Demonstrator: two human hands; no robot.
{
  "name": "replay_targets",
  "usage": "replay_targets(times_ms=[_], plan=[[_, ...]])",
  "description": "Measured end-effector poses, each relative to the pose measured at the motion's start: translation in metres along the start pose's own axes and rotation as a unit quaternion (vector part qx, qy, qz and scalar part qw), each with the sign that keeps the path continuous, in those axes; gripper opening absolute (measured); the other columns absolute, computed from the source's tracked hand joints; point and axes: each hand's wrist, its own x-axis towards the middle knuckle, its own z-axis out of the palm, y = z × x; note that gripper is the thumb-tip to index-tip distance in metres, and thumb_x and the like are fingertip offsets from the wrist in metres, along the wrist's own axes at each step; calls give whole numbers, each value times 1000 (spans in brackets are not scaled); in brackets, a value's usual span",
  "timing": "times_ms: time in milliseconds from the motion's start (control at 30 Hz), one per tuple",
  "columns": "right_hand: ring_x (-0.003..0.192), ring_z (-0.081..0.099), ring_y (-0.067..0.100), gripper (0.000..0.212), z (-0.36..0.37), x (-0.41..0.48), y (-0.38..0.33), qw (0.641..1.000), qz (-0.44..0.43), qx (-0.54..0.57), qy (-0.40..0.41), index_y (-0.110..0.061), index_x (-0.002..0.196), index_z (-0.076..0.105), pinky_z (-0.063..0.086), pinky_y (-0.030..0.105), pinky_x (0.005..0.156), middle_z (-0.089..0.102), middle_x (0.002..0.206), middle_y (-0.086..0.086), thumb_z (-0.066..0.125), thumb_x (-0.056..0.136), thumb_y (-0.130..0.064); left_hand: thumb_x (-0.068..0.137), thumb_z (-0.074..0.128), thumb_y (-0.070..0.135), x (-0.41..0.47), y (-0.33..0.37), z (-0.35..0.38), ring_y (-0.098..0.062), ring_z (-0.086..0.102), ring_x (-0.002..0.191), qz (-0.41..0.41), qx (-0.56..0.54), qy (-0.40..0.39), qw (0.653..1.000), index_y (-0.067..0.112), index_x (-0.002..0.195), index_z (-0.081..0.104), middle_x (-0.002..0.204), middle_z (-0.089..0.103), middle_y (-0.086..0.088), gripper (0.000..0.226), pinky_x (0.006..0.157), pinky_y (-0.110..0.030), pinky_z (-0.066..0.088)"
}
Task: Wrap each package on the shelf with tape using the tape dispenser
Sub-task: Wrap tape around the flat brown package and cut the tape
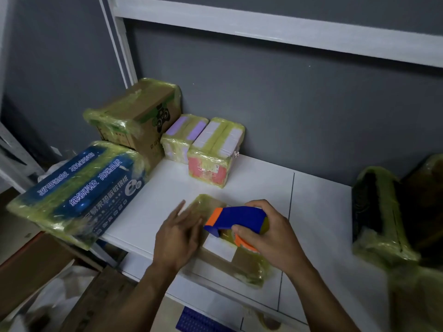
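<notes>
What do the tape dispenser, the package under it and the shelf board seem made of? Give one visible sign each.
Tape dispenser: likely hard plastic; matte blue and orange, moulded shape. Package: brown cardboard, it seems, under glossy yellowish tape that crinkles and shines. Shelf board: smooth white, perhaps laminate or painted metal; unclear.

The picture is dim and grayish. The white shelf (318, 212) is the brightest part. The left hand (177, 237) is smeared with blur, and so is the dark package (381, 212) at the shelf's right edge. Tape (112, 122) on the brown box (146, 106) shines a little.
</notes>
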Motion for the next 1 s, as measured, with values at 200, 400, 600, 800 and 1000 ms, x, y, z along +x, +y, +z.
replay_targets(times_ms=[200,400,600,800,1000], plan=[[106,64,-4,43,3,-5,0,999,4,38,26,-46,115,63,60,22,80,67,108,-31,87,79,-40,103,40,30,-18,-11,16,-22,38,147,82,-44,35,995,18,136,64,141,61,7,43,104,-41,52],[108,64,-1,53,-2,-4,3,1000,12,18,-3,-42,124,63,62,28,81,68,111,-24,87,77,-48,96,45,27,-14,-7,22,-21,52,136,68,-16,89,994,21,123,74,130,68,11,41,85,-33,59],[105,64,-1,45,-9,2,-1,1000,-3,-1,-12,-42,117,65,60,23,77,69,107,-23,86,78,-48,95,45,27,-12,-8,25,-19,53,135,59,-11,86,994,20,121,75,128,69,10,41,86,-33,59],[104,62,-7,38,-21,-9,-3,1000,-3,-9,-10,-55,103,62,61,23,75,65,103,-34,88,77,-44,94,46,29,-17,-11,25,-18,53,136,56,3,74,996,20,121,75,130,68,11,41,84,-36,61],[100,62,-6,35,-20,-12,-4,999,-5,-32,-19,-58,99,62,59,21,72,64,101,-32,87,77,-46,98,42,32,-16,-12,27,-21,52,137,66,20,72,995,21,125,73,132,67,10,43,83,-37,61]])
